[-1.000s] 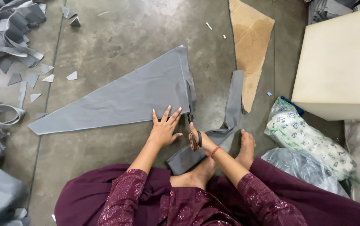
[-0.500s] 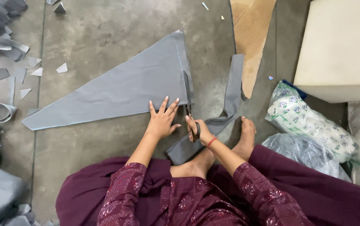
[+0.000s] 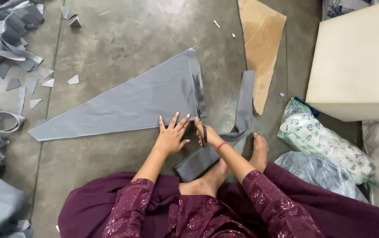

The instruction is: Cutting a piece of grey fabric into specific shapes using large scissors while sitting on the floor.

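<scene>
A long triangular piece of grey fabric (image 3: 128, 103) lies flat on the concrete floor. My left hand (image 3: 170, 135) presses on its near right corner with fingers spread. Just to the right, my right hand (image 3: 206, 134) grips dark scissors (image 3: 204, 134) at the cloth's right edge, their blades running up along that edge. A cut grey strip (image 3: 244, 103) trails from my right wrist up toward the cardboard, and its lower end lies by my bare feet (image 3: 260, 150).
A brown cardboard sheet (image 3: 262, 44) lies at the top. A cream foam block (image 3: 359, 61) stands at right, with plastic-wrapped bundles (image 3: 321, 139) below it. Grey strips and scraps (image 3: 4, 39) are piled along the left side. My maroon clothing fills the bottom.
The view has shifted slightly. My hands stay at the cloth's right corner, with the scissors still at the cut edge.
</scene>
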